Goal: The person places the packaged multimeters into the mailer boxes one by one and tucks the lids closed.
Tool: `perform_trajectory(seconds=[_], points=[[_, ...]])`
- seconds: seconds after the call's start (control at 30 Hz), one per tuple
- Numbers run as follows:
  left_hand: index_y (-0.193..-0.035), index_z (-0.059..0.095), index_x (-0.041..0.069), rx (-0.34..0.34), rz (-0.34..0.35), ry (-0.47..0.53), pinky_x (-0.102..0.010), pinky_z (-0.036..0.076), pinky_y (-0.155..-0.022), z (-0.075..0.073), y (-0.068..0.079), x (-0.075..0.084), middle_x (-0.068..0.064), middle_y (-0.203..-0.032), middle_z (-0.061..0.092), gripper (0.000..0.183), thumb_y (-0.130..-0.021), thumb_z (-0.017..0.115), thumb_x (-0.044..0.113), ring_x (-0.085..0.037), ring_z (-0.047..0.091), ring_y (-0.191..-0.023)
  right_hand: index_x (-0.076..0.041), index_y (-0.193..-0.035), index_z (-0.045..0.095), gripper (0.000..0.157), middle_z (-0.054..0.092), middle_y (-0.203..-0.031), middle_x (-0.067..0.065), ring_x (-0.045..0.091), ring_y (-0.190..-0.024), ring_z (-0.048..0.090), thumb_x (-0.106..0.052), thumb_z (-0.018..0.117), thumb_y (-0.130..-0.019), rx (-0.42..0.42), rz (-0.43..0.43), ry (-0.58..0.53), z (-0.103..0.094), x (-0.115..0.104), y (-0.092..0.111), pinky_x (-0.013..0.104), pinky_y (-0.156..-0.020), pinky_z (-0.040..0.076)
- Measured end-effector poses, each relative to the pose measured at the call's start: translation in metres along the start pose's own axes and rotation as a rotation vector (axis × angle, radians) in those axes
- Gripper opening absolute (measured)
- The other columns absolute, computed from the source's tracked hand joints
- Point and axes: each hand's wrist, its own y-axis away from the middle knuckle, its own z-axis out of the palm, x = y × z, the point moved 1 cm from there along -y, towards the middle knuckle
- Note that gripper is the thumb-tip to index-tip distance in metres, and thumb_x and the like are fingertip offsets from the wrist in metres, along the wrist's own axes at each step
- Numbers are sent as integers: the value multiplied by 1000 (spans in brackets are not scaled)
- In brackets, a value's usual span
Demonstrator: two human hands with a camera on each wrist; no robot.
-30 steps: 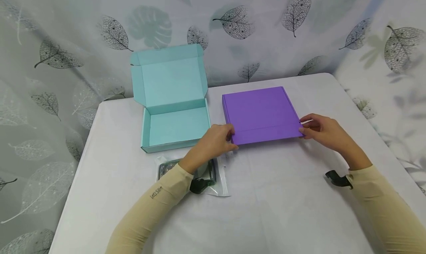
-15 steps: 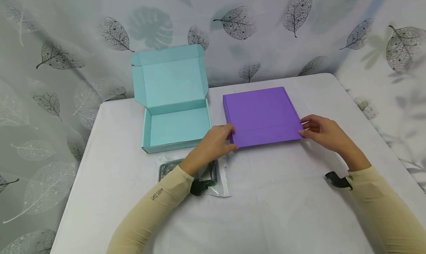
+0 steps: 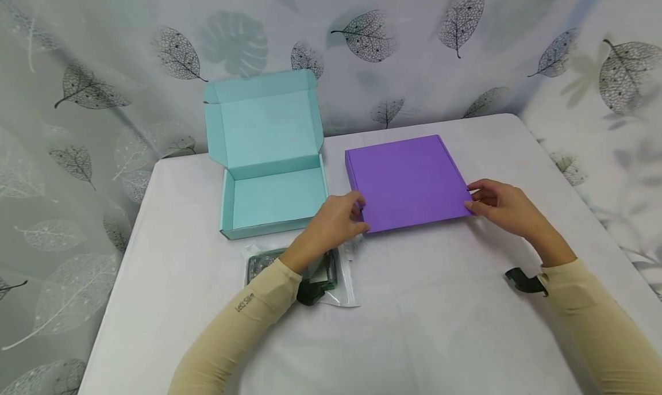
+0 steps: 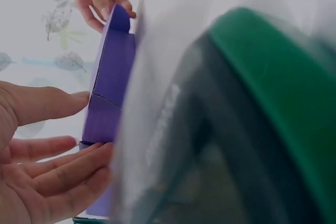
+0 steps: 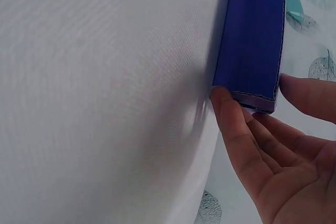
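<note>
A flat purple cardboard box lies on the white table with its lid down level over it. At its front left corner my left hand holds the edge between thumb and fingers. My right hand pinches the front right corner the same way. The left wrist view shows the box's front side end-on, with a rounded tab at its far end. In the right wrist view the index fingertip sits under the lower corner of the purple wall, the thumb on the upper edge.
To the left a teal cardboard box stands with its lid raised. A clear zip bag with dark green-edged contents lies under my left forearm. Black wrist mounts stick out by the sleeves. A leaf-print curtain hangs behind the table.
The purple lid's front edge has come slightly toward me, and the crease across it no longer shows. Both hands stay at the front corners.
</note>
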Motion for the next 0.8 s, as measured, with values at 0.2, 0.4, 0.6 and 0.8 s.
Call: perform_trajectory(seconds=[0.2, 0.4, 0.6, 0.8], points=[[-110, 59, 4, 11, -68, 119, -22, 50, -60, -1, 1, 1, -1, -84, 66, 42, -75, 79, 19, -7, 61, -73, -5, -116, 59, 35, 66, -94, 8, 13, -81, 63, -24, 66, -88, 12, -7, -2, 0, 1, -1, 20, -66, 44], [-111, 61, 4, 19, -86, 137, -21, 50, -61, 0, 1, 2, -3, -87, 67, 41, -76, 78, 16, -7, 62, -74, -6, -116, 59, 35, 66, -94, 7, 14, -82, 63, -24, 67, -88, 16, -7, 2, 0, 4, -1, 19, -67, 44], [-110, 62, 2, 44, -49, 50, -19, 49, -60, 3, 1, 4, -1, -83, 67, 38, -78, 77, 14, -6, 61, -72, -6, -117, 58, 36, 66, -97, 9, 23, -89, 63, -24, 67, -88, 10, -9, 5, 0, 5, -2, 18, -67, 44], [-108, 62, 1, 71, -76, -30, -19, 47, -56, 6, 1, 12, 1, -80, 66, 34, -79, 76, 13, -6, 60, -67, -6, -117, 58, 38, 66, -98, 10, 25, -90, 63, -25, 69, -86, 28, 5, 5, 2, 8, -3, 16, -67, 44]])
